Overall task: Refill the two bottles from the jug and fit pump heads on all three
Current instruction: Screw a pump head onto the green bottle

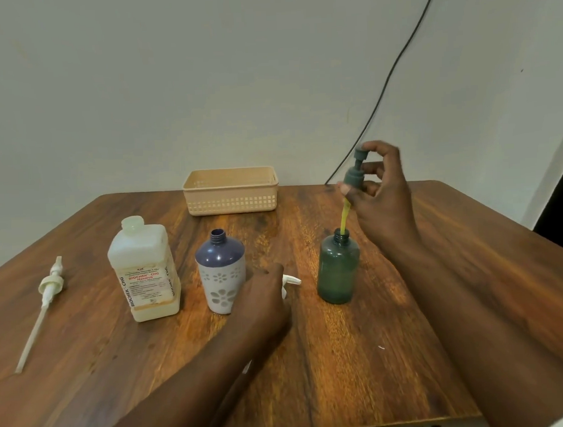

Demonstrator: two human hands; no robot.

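Observation:
My right hand (382,195) holds a dark green pump head (356,172) above the green bottle (338,269); its yellow tube (345,218) dips into the bottle's open neck. My left hand (263,299) rests on the table over a white pump head (290,282), between the green bottle and the blue-and-white bottle (221,272), whose neck is open. The translucent jug (144,272), uncapped, stands left of that bottle with a little pale liquid at the bottom. A long white pump head (48,292) with its tube lies on the table at far left.
A beige plastic basket (230,191) stands at the back edge of the wooden table (346,357). A black cable (390,77) runs down the wall behind the right side.

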